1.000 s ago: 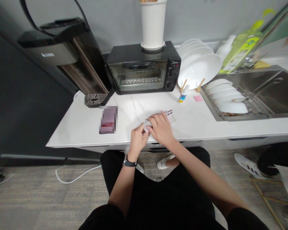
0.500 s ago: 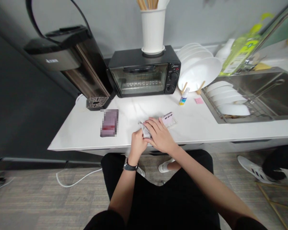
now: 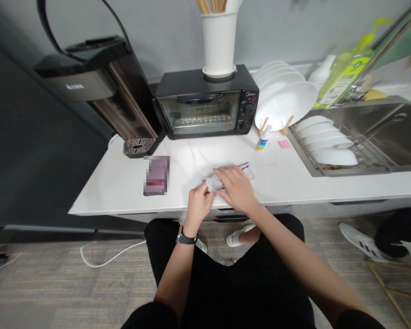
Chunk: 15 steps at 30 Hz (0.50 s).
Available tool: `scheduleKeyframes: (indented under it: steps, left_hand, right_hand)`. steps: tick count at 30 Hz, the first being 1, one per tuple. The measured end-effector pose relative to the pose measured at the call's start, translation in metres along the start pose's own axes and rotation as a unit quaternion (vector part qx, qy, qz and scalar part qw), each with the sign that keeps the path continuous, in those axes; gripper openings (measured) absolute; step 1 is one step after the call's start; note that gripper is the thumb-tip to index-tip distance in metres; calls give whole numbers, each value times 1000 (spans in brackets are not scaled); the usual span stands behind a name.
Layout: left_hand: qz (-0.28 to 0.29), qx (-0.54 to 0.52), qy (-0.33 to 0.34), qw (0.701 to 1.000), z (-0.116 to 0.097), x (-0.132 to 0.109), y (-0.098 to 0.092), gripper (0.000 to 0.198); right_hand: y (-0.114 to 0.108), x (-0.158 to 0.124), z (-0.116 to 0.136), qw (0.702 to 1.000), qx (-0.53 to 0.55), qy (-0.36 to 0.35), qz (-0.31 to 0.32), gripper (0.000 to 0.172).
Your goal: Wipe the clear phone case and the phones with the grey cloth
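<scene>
Near the counter's front edge, a crumpled pale grey cloth (image 3: 213,183) is between my two hands. My left hand (image 3: 199,201) is closed, its thumb and fingers pinching the left end of the cloth. Over its right part lies my right hand (image 3: 239,189), fingers bent over it and thumb along the near side. Beyond my right fingers shows the edge of a flat pale pink thing (image 3: 244,166) with dark ovals, mostly covered by the hand. A clear, thin-framed piece (image 3: 250,172) lies against it on the counter.
A blurred-out purple flat thing (image 3: 156,176) lies on the left. Behind stand a drinks dispenser (image 3: 123,100), a toaster oven (image 3: 202,112) and racked plates (image 3: 284,100). A small spray bottle (image 3: 263,139) and pink notes (image 3: 284,144) lie before the sink (image 3: 315,171). Another person's shoe (image 3: 361,242) is right.
Both hands and the cloth have shifted slightly to the right. My right hand now covers more of the pink thing, and more of the cloth shows between the hands.
</scene>
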State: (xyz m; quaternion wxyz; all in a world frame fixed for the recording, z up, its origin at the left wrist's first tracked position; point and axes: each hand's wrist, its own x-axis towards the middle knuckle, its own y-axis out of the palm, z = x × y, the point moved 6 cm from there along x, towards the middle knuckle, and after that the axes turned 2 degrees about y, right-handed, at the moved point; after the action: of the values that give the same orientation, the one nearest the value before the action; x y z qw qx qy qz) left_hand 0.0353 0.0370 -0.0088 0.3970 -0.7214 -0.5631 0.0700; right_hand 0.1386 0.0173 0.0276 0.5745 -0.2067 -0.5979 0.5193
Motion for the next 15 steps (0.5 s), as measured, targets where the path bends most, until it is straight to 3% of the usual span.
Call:
scheduleKeyframes:
  steps: [3, 5, 7, 9, 11, 15]
  left_hand:
    - [1, -11, 4, 1000, -6, 2, 1, 21]
    - [2, -9, 7, 1000, -8, 2, 2, 21]
    - [3, 4, 6, 1000, -5, 2, 1, 18]
    - [2, 19, 3, 1000, -1, 0, -1, 15]
    - [3, 25, 0, 1000, 1, -1, -2, 14]
    - [10, 11, 9, 1000, -6, 1, 0, 19]
  right_hand:
    - [-7, -1, -37, 992, -41, 122, -14, 31]
    - [-8, 0, -40, 985, -64, 159, -20, 32]
    - [-6, 2, -22, 991, -60, 116, -15, 30]
    - [-1, 2, 3, 999, -39, 23, 5, 32]
    - [1, 0, 11, 999, -28, -26, 23, 35]
    - [-5, 0, -24, 993, -72, 96, 8, 31]
